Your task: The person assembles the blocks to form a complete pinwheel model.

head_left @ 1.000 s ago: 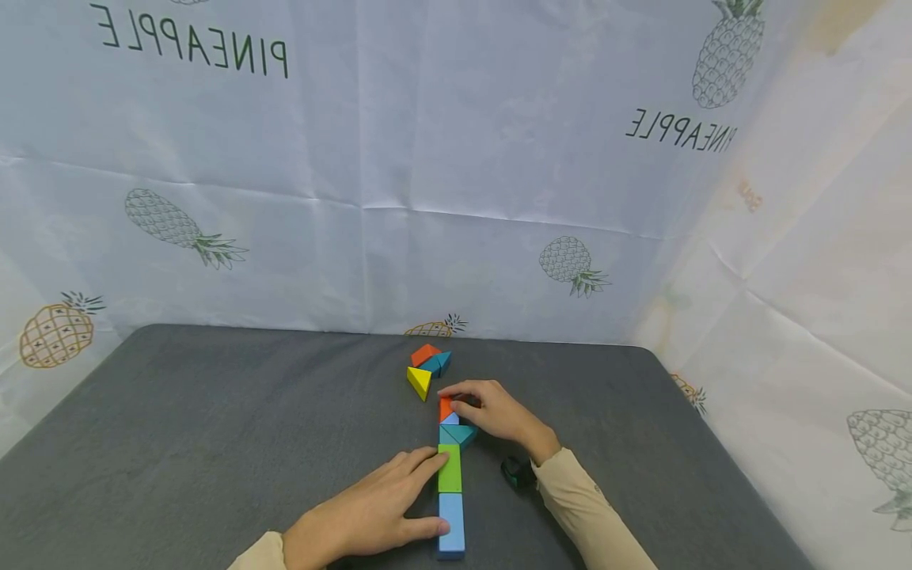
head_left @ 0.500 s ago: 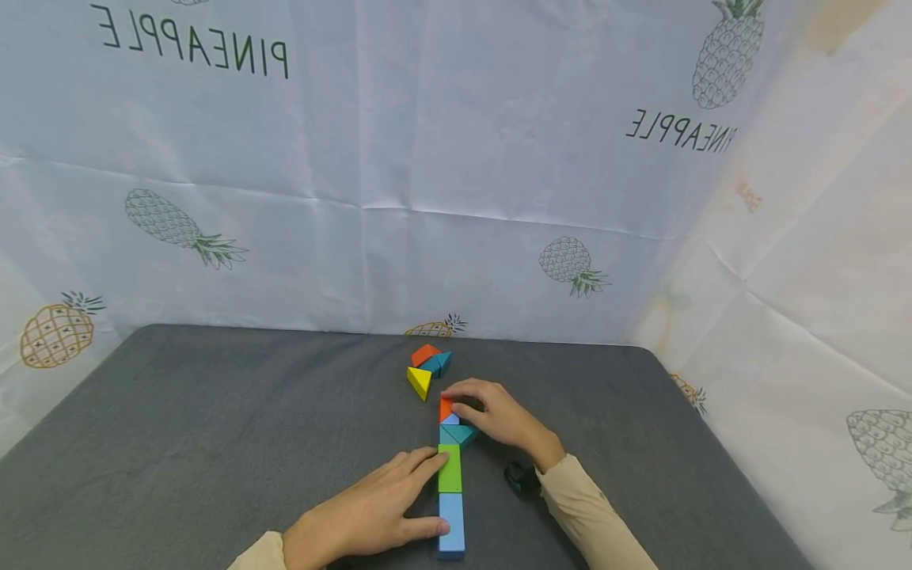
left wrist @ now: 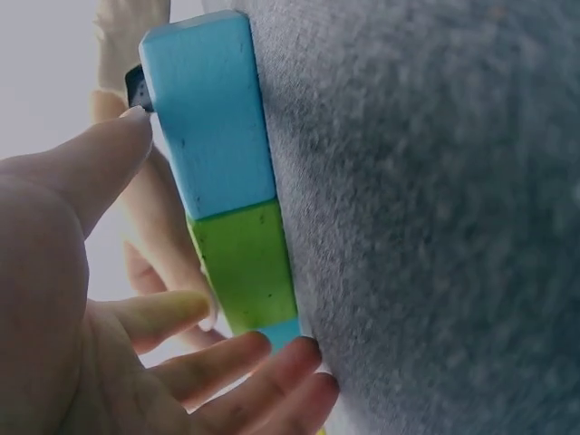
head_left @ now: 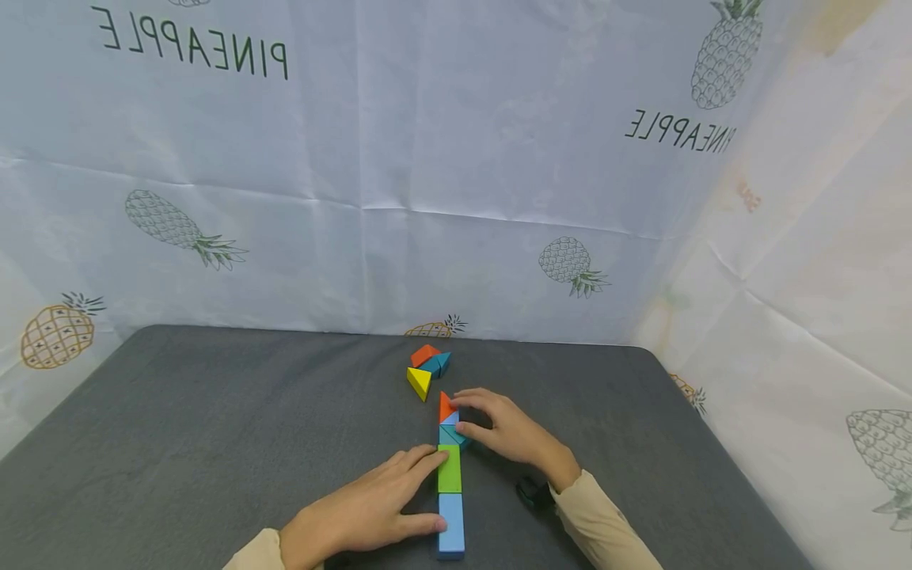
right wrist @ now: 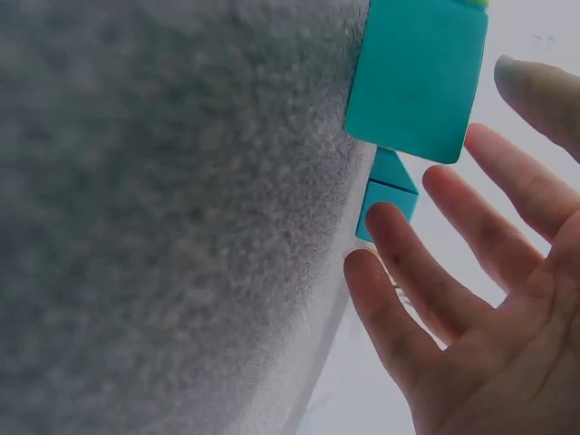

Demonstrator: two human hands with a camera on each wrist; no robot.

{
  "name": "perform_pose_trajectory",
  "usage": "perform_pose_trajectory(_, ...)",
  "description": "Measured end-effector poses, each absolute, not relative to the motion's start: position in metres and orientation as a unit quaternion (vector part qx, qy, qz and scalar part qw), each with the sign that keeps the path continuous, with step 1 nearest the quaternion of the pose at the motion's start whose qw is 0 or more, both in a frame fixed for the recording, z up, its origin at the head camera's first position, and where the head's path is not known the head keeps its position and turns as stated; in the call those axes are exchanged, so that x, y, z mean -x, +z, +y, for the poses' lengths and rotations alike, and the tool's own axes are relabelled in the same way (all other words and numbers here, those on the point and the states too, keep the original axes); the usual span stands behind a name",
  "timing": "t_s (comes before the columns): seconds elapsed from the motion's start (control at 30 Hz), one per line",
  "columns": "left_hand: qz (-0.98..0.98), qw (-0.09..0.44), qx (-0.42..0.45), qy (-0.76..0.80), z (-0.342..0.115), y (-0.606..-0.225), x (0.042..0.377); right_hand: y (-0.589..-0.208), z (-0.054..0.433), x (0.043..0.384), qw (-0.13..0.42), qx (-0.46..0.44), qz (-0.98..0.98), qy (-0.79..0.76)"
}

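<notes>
A row of blocks runs away from me along the grey table. Nearest lies a light blue block, followed by a green block, teal triangular blocks, a small light blue triangle and an orange triangular block. My left hand lies along the left side, its thumb at the light blue block and its index fingertip on the green one. On the right, my right hand has loosely bent fingers beside the orange and teal triangles, partly covering a teal one. Its wrist view shows the fingers spread, holding nothing.
Beyond the row sit a yellow triangular block, blue triangular blocks and an orange block. A pineapple-print curtain hangs behind the table's far edge. A black device shows under the right wrist.
My right hand has drawn back from the orange triangle, toward me and to the right; the teal triangle jutting out has shifted inward. My left hand has barely moved.
</notes>
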State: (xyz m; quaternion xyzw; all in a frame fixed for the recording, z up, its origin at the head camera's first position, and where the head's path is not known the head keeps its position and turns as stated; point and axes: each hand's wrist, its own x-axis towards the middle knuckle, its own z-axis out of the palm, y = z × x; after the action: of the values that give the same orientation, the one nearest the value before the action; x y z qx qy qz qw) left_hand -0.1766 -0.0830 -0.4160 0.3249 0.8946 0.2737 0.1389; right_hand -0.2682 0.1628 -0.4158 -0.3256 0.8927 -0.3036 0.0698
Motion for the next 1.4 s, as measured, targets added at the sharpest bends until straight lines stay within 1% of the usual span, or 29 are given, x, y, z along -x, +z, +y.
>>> perform_pose_trajectory(0.27, 0.900, 0.129, -0.307, 0.279, -0.085, -0.413, 0.183, -0.419, 0.167, 0.258, 0.085, 0.320, 0.897, -0.294)
perform_pose_trajectory(0.33, 0.901, 0.120, -0.307, 0.281, -0.086, -0.413, 0.185, -0.418, 0.168, 0.255, 0.088, 0.317, 0.897, -0.294)
perform_pose_trajectory(0.7, 0.908, 0.037, -0.284, 0.307, -0.092, -0.411, 0.198, -0.417, 0.166, 0.248, 0.111, 0.304, 0.899, -0.294)
perform_pose_trajectory(1.07, 0.914, -0.043, -0.246, 0.319, -0.087, -0.410, 0.225, -0.418, 0.166, 0.248, 0.118, 0.301, 0.898, -0.300)
perform_pose_trajectory(1.23, 0.918, -0.063, -0.232, 0.316, -0.084, -0.408, 0.238, -0.418, 0.165, 0.248, 0.121, 0.300, 0.897, -0.301)
perform_pose_trajectory(1.4, 0.920, -0.065, -0.227, 0.314, -0.082, -0.406, 0.251, -0.417, 0.165, 0.248, 0.123, 0.300, 0.897, -0.300)
